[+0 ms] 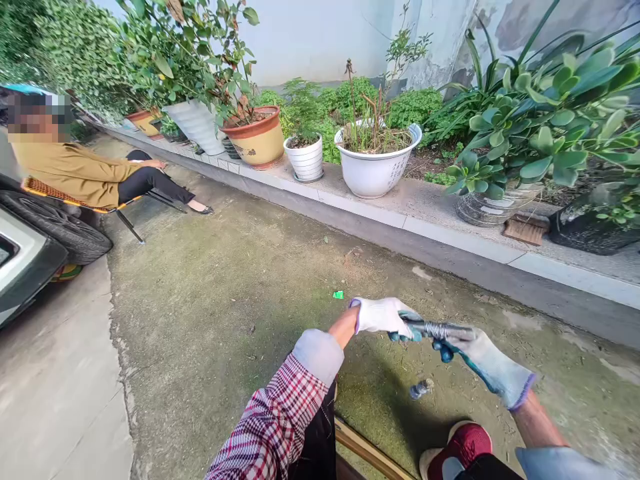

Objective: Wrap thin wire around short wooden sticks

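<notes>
My left hand, in a white glove with blue-green fingers, is closed around the left end of a grey metal rod. What looks like thin wire is wound around the middle of the rod. At the other end, my right hand grips it in a matching glove, with blue fingertips curled beneath. The rod lies almost level above the concrete ground. Below it on the ground is a small silver and bluish object, too small to name.
A raised ledge crosses behind, carrying a white planter, other potted plants and a brush. At left a person sits on a chair beside a car wheel. A green scrap and my red shoe are nearby.
</notes>
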`<action>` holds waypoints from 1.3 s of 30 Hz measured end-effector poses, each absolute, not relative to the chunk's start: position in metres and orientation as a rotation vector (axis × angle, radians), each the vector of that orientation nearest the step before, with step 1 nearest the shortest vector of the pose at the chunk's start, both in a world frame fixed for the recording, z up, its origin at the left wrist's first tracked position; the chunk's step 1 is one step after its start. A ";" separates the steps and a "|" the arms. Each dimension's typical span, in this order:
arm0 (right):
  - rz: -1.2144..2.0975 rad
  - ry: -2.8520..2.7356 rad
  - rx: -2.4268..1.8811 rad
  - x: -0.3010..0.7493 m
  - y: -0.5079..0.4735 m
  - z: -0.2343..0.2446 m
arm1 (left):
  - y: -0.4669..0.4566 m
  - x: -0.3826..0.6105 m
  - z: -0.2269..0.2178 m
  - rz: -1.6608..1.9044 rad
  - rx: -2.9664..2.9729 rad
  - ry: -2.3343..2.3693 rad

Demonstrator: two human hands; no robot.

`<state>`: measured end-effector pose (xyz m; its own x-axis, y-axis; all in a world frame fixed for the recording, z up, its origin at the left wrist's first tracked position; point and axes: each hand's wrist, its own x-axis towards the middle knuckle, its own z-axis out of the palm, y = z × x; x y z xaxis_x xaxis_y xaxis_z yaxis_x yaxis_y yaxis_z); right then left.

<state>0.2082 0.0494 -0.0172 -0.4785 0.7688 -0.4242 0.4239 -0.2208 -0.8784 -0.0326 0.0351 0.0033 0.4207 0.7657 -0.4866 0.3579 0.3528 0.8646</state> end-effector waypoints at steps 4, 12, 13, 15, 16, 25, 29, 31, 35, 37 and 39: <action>1.700 -1.681 -1.441 0.187 0.035 -0.028 | 0.044 -0.033 -0.002 0.480 1.317 1.323; 1.567 -1.743 -1.746 0.186 0.033 -0.033 | 0.042 -0.019 -0.006 0.366 1.520 1.549; 1.575 -1.640 -1.727 0.186 0.034 -0.029 | 0.044 -0.017 -0.009 0.463 1.405 1.479; 1.558 -1.420 -1.630 0.187 0.037 -0.022 | 0.048 -0.014 -0.015 0.685 1.128 1.306; 1.526 -1.330 -1.571 0.187 0.038 -0.019 | 0.050 -0.013 -0.018 0.766 1.023 1.245; 1.384 -1.212 -1.704 0.188 0.036 -0.012 | 0.048 -0.015 -0.015 0.803 1.014 1.174; 1.331 -1.312 -1.669 0.180 0.028 -0.013 | 0.046 -0.011 -0.014 0.831 1.016 1.183; 1.370 -1.345 -1.632 0.176 0.025 -0.014 | 0.046 -0.010 -0.014 0.858 0.982 1.203; 1.501 -1.215 -1.551 0.173 0.026 -0.013 | 0.048 -0.011 -0.011 0.874 0.940 1.214; 1.525 -1.142 -1.502 0.174 0.029 -0.012 | 0.048 -0.013 -0.009 0.868 0.941 1.214; 1.512 -1.122 -1.490 0.176 0.031 -0.012 | 0.049 -0.014 -0.008 0.872 0.952 1.218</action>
<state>0.1759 0.0309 -0.0118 -0.0690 0.9289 -0.3639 0.0788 -0.3585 -0.9302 -0.0136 0.0488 -0.0084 0.1432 0.9238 -0.3550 -0.0382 0.3636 0.9308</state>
